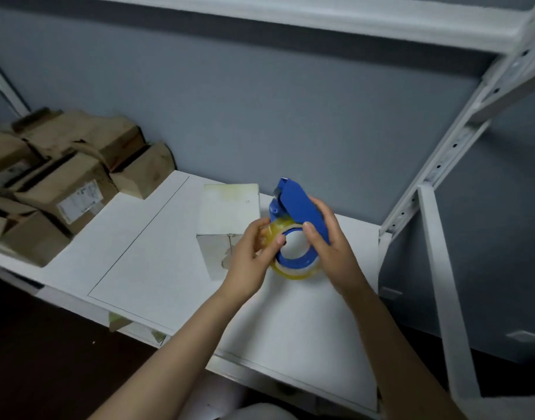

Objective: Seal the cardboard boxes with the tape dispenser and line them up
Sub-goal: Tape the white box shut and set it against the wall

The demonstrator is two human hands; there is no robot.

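Note:
A blue tape dispenser (296,207) with a yellowish clear tape roll (293,272) is held up above the white shelf (157,268). My right hand (329,247) grips its blue body from the right, thumb on the ring. My left hand (254,256) pinches the roll's left edge with its fingertips. Just behind my left hand stands a white cardboard box (229,213), flaps closed, with a torn corner on its front face.
Several brown cardboard boxes (66,177) are piled at the shelf's left end, some open. A white upright post (448,286) and slotted frame (460,140) bound the right side. Another shelf board (290,16) runs overhead. Grey wall behind.

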